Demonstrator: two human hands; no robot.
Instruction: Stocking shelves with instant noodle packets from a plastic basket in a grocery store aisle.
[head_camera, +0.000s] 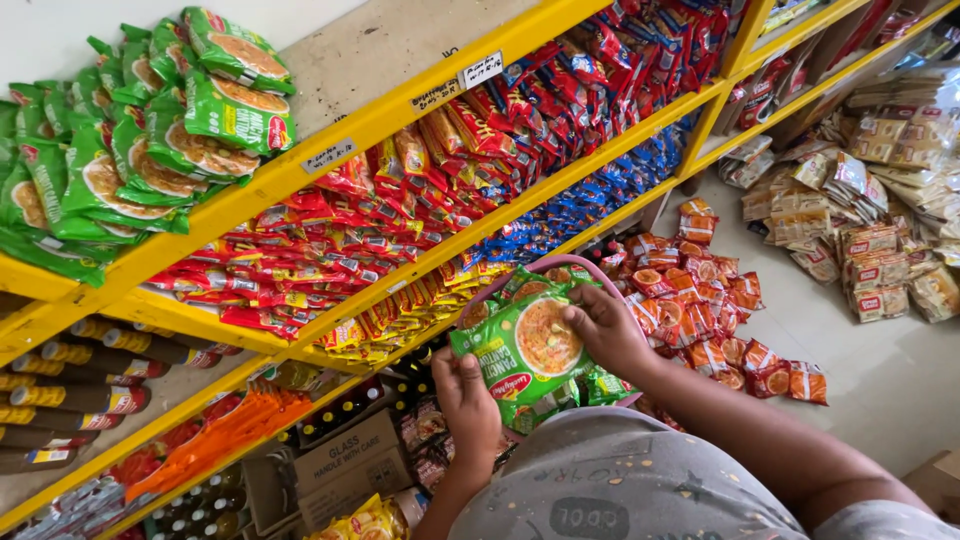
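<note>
Both of my hands hold a green noodle packet (528, 347) in front of my body. My left hand (466, 403) grips its lower left corner, and my right hand (606, 327) holds its upper right edge. More green packets (600, 385) lie under it in a container with a pink rim (545, 266). A stack of the same green packets (150, 140) lies on the top level of the yellow shelf (330, 150) at the upper left.
Red packets (400, 210) fill the shelf's middle levels, with blue ones (590, 205) below. Bottles (80, 375) lie at the lower left, above a cardboard box (335, 465). Orange packets (710, 310) and beige packets (870, 200) are piled on the floor to the right.
</note>
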